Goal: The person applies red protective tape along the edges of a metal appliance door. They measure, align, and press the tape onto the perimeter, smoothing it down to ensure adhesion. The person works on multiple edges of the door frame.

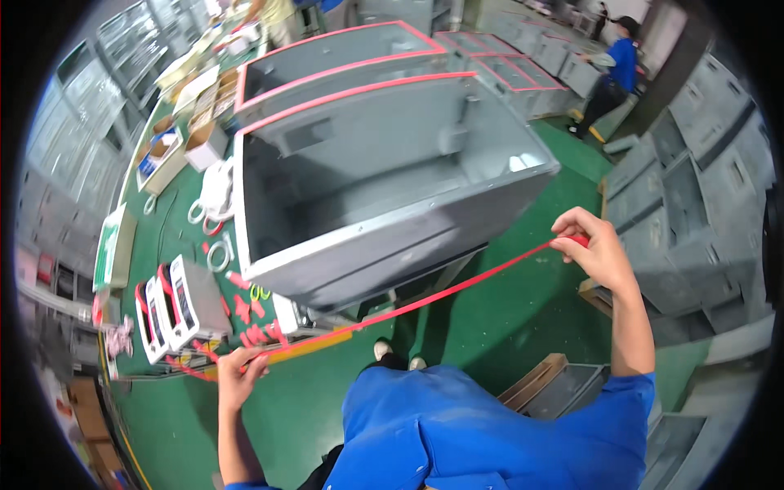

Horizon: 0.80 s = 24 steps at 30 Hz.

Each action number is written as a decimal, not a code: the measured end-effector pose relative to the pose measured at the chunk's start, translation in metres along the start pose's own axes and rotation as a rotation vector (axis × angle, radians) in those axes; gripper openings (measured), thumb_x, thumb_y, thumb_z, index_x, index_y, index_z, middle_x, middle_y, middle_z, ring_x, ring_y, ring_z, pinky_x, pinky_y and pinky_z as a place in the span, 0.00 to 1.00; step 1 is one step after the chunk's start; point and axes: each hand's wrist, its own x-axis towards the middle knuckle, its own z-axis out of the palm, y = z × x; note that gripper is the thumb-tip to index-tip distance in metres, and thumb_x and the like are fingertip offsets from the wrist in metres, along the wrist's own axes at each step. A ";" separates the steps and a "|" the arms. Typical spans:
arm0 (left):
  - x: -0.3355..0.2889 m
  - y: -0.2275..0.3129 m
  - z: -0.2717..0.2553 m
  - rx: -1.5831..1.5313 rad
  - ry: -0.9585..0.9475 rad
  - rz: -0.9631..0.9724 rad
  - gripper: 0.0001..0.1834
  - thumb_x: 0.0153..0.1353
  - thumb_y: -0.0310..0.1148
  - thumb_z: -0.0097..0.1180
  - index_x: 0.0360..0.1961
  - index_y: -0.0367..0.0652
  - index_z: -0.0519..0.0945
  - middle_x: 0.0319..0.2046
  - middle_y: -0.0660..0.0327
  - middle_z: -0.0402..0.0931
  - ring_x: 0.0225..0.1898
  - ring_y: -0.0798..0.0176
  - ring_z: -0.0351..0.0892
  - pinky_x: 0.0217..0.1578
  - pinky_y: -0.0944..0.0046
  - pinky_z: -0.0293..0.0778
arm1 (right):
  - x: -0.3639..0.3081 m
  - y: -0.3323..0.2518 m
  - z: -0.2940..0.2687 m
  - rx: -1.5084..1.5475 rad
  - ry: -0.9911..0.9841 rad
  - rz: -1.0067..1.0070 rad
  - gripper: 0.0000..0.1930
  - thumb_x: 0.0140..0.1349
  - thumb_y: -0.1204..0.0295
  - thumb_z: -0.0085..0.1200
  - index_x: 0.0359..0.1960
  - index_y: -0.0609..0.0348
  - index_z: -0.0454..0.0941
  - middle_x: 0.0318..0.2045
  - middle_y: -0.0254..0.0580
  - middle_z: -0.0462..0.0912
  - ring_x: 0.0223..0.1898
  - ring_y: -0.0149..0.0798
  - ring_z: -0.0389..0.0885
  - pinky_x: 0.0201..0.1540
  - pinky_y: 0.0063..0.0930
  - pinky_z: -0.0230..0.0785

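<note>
A long, narrow red strip (441, 294), like tape or edge sealing, is stretched in front of me. My left hand (241, 376) pinches it at the lower left, where more of it trails toward the bench. My right hand (594, 249) is raised higher and grips the other end between thumb and fingers. Just beyond the strip stands an open grey metal cabinet box (408, 233). Its far rim carries a red strip (359, 94), while the near rim shows pale bare metal. Neither hand touches the box.
At left runs a green-topped bench (175, 216) with white devices (184, 306), a tape roll (219, 255), scissors (260, 292) and red scraps. Behind stands another red-edged box (343, 61). Grey cabinets (678, 196) line the right. A co-worker in blue (616, 73) stands far right.
</note>
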 end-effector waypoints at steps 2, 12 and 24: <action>0.017 0.002 -0.012 0.017 0.100 0.108 0.04 0.53 0.22 0.55 0.30 0.33 0.78 0.18 0.61 0.74 0.18 0.72 0.73 0.20 0.73 0.69 | 0.005 0.007 -0.008 0.021 -0.035 0.029 0.06 0.52 0.77 0.54 0.29 0.63 0.71 0.21 0.37 0.76 0.20 0.24 0.72 0.24 0.18 0.64; 0.061 0.021 -0.054 -0.150 0.231 0.203 0.05 0.54 0.24 0.55 0.31 0.34 0.77 0.23 0.64 0.70 0.20 0.73 0.68 0.22 0.77 0.63 | 0.038 0.042 -0.010 0.261 -0.027 0.054 0.04 0.56 0.75 0.50 0.33 0.60 0.70 0.23 0.29 0.71 0.22 0.21 0.67 0.25 0.17 0.63; 0.106 0.051 -0.015 -0.593 0.368 0.167 0.04 0.57 0.28 0.53 0.28 0.41 0.72 0.19 0.66 0.71 0.19 0.74 0.68 0.18 0.78 0.61 | 0.112 0.085 -0.055 0.661 0.092 0.138 0.09 0.54 0.70 0.57 0.30 0.59 0.70 0.22 0.32 0.73 0.23 0.25 0.73 0.24 0.18 0.67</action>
